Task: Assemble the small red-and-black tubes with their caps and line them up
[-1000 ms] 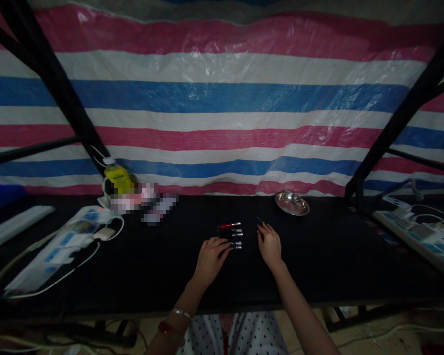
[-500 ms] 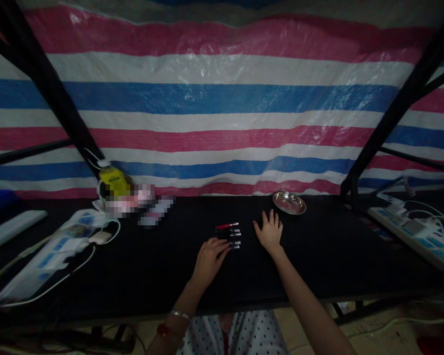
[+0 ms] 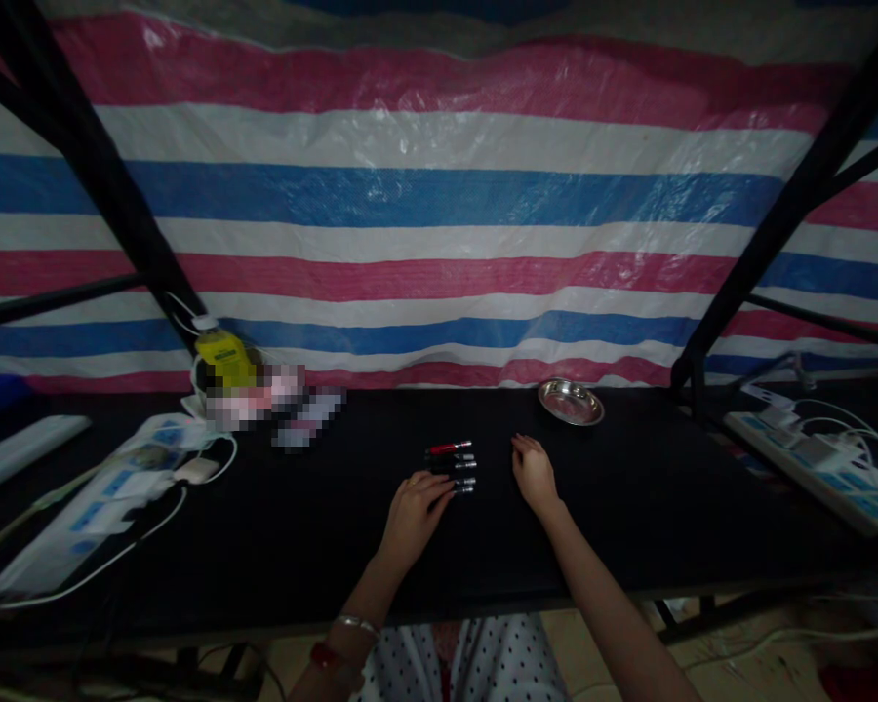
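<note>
Several slim dark sticks with shiny silver ends point(image 3: 465, 466), perhaps pens, lie side by side on the black table, pointing right. At the far side of the row is a red stick point(image 3: 450, 448) with a silver tip. My left hand point(image 3: 414, 507) lies over the near sticks, thumb and forefinger close together around them, hiding their left parts. To the right of the row, my right hand point(image 3: 534, 471) rests on the table, fingers curled in and no object visible in it. Behind it sits a shallow round metal dish point(image 3: 571, 403).
On the left are a power strip point(image 3: 102, 512) with plugs and cables, a yellow bottle point(image 3: 225, 356) and blurred-out items point(image 3: 311, 419). Another power strip point(image 3: 812, 458) with white cords lies at the right. Striped plastic sheeting point(image 3: 439, 195) hangs behind, between black metal posts point(image 3: 761, 234).
My right hand has gone from spread fingers to curled ones, staying in about the same place. My left hand, the sticks and the dish look unmoved.
</note>
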`<state>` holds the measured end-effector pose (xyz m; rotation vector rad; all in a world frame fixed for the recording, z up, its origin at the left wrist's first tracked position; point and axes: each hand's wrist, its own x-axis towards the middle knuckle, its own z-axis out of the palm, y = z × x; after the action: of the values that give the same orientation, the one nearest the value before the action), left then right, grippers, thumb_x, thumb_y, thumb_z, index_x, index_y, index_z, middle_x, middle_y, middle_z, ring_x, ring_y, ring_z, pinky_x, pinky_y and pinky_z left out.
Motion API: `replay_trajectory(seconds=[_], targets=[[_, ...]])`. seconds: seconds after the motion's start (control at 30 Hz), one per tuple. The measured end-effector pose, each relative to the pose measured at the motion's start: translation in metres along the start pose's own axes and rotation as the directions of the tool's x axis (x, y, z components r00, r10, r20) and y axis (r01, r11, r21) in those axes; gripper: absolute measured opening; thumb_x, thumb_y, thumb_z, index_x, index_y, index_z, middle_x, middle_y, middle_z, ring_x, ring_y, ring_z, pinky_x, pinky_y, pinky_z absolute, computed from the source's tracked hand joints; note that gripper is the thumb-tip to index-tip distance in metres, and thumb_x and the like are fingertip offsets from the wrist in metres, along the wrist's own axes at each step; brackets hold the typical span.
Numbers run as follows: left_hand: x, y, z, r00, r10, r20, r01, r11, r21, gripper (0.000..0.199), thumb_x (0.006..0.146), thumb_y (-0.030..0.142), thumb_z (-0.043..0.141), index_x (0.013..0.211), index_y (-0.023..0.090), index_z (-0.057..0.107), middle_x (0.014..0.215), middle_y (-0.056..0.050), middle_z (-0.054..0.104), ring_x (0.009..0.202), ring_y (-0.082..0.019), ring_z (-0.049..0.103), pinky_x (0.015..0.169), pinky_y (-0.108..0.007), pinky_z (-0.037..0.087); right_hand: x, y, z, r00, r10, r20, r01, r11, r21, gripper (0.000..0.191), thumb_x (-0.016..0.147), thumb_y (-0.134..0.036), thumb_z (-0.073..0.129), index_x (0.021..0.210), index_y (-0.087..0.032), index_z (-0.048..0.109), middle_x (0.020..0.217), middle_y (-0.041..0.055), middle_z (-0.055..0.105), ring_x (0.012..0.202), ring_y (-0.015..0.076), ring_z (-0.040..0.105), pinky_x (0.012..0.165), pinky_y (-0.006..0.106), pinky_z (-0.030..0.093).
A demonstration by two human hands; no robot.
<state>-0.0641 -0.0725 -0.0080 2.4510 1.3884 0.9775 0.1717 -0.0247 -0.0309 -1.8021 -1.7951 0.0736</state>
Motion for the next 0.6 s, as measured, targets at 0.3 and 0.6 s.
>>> replay_trajectory(seconds=[0.3, 0.6], targets=[[-0.002, -0.008, 0.009, 0.998, 0.022, -0.061, -0.031, 0.987, -0.157, 0.017, 0.082, 0.021, 0.055, 0.093, 0.024, 0.068, 0.099, -0.002, 0.068, 0.095, -0.017, 0.059, 0.084, -0.037, 0.051, -0.014, -0.024, -0.008, 0.977, -0.202, -0.075, 0.213, 0.954, 0.211, 0.019, 0.082, -0.027, 0.055, 0.095, -0.026, 0.068, 0.104, 0.0059, 0.063, 0.099, 0.0225, 0.051, 0.084, 0.039, 0.040], [-0.003, -0.011, 0.014, 0.997, -0.014, -0.073, 0.001, 0.984, -0.179, 0.016, 0.080, 0.024, 0.058, 0.094, 0.023, 0.066, 0.097, -0.003, 0.066, 0.094, -0.016, 0.059, 0.086, -0.035, 0.051, -0.013, -0.039, 0.000, 0.930, -0.366, -0.018, 0.354, 0.884, 0.304, 0.025, 0.081, -0.021, 0.055, 0.104, -0.027, 0.064, 0.103, 0.0076, 0.054, 0.100, 0.0222, 0.047, 0.087, 0.040, 0.041]])
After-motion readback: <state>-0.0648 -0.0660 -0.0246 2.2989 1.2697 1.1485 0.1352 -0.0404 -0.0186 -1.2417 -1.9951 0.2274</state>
